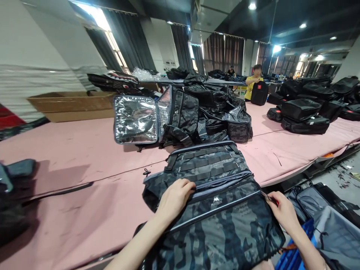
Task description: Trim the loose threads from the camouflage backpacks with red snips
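Head view: the camouflage bag (225, 228) is lying at the near edge of the pink table (112, 195), its zipped pocket (221, 184) gaping. The left hand (174, 198) is bending its fingers over the pocket's lip; whether they are pinching it, one cannot tell. The right hand (282, 210) is grasping a small tool (272, 200) with a red part, beside the bag's right edge. Beyond, a silver-lined bag (136, 120) is lying open beside piled bags (215, 95), and a co-worker (249, 88) is standing by a black bag (259, 95).

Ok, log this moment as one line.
left hand: on camouflage backpack, at open pocket | right hand: holding small tool, type unclear, at backpack's right edge | surface: pink table
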The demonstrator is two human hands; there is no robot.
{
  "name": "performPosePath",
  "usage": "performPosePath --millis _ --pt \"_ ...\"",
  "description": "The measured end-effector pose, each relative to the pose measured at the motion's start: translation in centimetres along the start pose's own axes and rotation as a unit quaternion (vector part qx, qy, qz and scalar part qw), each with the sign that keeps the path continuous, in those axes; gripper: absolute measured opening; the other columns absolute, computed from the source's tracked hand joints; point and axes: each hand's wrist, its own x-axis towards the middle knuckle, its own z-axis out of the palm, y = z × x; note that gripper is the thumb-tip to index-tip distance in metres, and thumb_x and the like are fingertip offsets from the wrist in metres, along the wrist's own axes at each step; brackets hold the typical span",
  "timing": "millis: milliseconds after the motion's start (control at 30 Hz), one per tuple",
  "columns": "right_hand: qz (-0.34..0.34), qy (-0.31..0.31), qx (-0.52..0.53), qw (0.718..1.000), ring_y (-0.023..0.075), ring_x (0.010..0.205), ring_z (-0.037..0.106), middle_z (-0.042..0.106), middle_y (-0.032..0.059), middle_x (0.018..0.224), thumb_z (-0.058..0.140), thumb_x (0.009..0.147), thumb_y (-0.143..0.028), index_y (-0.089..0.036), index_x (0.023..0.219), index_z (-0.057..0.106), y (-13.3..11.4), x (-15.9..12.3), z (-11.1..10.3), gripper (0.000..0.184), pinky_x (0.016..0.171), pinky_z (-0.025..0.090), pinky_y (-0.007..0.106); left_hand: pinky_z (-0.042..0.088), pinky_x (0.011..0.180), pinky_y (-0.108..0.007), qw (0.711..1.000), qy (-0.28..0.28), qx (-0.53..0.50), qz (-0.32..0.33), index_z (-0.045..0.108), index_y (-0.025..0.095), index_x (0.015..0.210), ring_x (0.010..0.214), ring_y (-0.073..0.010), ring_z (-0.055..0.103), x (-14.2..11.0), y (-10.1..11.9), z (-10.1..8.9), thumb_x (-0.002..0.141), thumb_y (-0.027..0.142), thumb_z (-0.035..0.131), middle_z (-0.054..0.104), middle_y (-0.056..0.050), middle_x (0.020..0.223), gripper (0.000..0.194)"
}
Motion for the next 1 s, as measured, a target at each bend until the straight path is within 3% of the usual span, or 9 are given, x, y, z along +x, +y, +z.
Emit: performPosePath --millis 67,167,267,333,400,500,633,800,1000 --pt "0.004 0.013 0.036 0.999 0.0192 0.07 0.054 0.06 0.0045 0.074 0.052 0.079 -0.035 -0.019 0.076 0.061 -2.6 0.5 0.3 0.019 0.065 0.039 0.028 0.041 0.061 -0.024 0.998 0.031 0.03 0.04 0.059 0.019 0.075 0.07 -0.0143 0.051 0.0 0.6 0.1 0.087 0.022 0.037 0.057 -0.003 0.075 0.024" --pt "0.012 -0.098 0.185 0.978 0.0155 0.064 0.051 0.057 0.0027 0.065 0.057 0.076 -0.041 -0.016 0.065 0.06 -7.8 1.1 2.9 0.028 0.059 0.039 0.025 0.036 0.058 -0.026 0.987 0.094 0.08 0.098 0.057 0.018 0.067 0.063 -0.0141 0.044 -0.9 1.4 0.1 0.087 0.017 0.038 0.052 -0.003 0.066 0.028" --pt "0.107 -0.258 0.321 0.905 0.0051 0.039 0.027 0.041 -0.0056 0.049 0.059 0.072 -0.052 -0.014 0.079 0.065 -12.4 1.7 7.4 0.039 0.039 0.022 0.019 0.036 0.058 -0.027 0.981 0.129 0.084 0.122 0.06 0.018 0.073 0.063 -0.0147 0.042 -2.0 2.0 0.2 0.088 0.016 0.039 0.051 -0.003 0.065 0.025" --pt "0.184 -0.295 0.395 0.85 0.0024 0.035 0.017 0.03 -0.0099 0.044 0.063 0.066 -0.057 -0.012 0.081 0.064 -14.1 2.2 10.6 0.047 0.035 0.013 0.018 0.036 0.059 -0.027 0.979 0.141 0.079 0.122 0.061 0.018 0.076 0.063 -0.0143 0.043 -2.7 2.2 0.3 0.088 0.017 0.039 0.051 -0.003 0.064 0.026" --pt "0.233 -0.276 0.428 0.828 0.0008 0.034 0.016 0.029 -0.0113 0.044 0.066 0.06 -0.06 -0.011 0.076 0.062 -14.9 2.5 13.3 0.051 0.034 0.011 0.016 0.036 0.058 -0.027 0.977 0.152 0.086 0.121 0.062 0.017 0.077 0.063 -0.0138 0.043 -3.2 2.2 0.5 0.088 0.017 0.038 0.051 -0.003 0.063 0.026" --pt "0.256 -0.215 0.432 0.837 0.0006 0.032 0.021 0.032 -0.0105 0.043 0.07 0.055 -0.059 -0.011 0.068 0.059 -14.9 2.5 15.8 0.051 0.031 0.014 0.016 0.036 0.058 -0.026 0.976 0.164 0.09 0.109 0.061 0.017 0.076 0.062 -0.0135 0.044 -3.7 2.2 0.8 0.088 0.015 0.04 0.051 -0.002 0.062 0.025" --pt "0.254 -0.17 0.436 0.846 0.0011 0.032 0.021 0.03 -0.0116 0.041 0.072 0.053 -0.053 -0.013 0.067 0.056 -14.5 2.2 17.0 0.045 0.031 0.013 0.016 0.039 0.06 -0.026 0.988 0.147 0.002 0.043 0.059 0.017 0.072 0.064 -0.0139 0.047 -3.8 1.8 0.8 0.087 0.018 0.041 0.054 -0.003 0.065 0.024" --pt "0.248 -0.13 0.432 0.857 0.0021 0.033 0.022 0.03 -0.0115 0.039 0.071 0.053 -0.049 -0.016 0.063 0.052 -14.2 2.2 17.7 0.04 0.032 0.015 0.017 0.044 0.069 -0.026 0.978 0.05 -0.175 -0.104 0.061 0.02 0.084 0.075 -0.0148 0.057 -2.3 1.2 0.2 0.085 0.036 0.043 0.063 -0.002 0.079 0.024" --pt "0.233 -0.103 0.425 0.868 0.0035 0.035 0.025 0.033 -0.0103 0.039 0.072 0.052 -0.048 -0.017 0.061 0.05 -14.2 2.4 18.1 0.039 0.033 0.017 0.019 0.041 0.063 -0.027 0.979 -0.036 -0.13 -0.153 0.061 0.023 0.077 0.079 -0.019 0.06 0.5 2.2 0.7 0.082 0.033 0.047 0.064 -0.001 0.081 0.018"
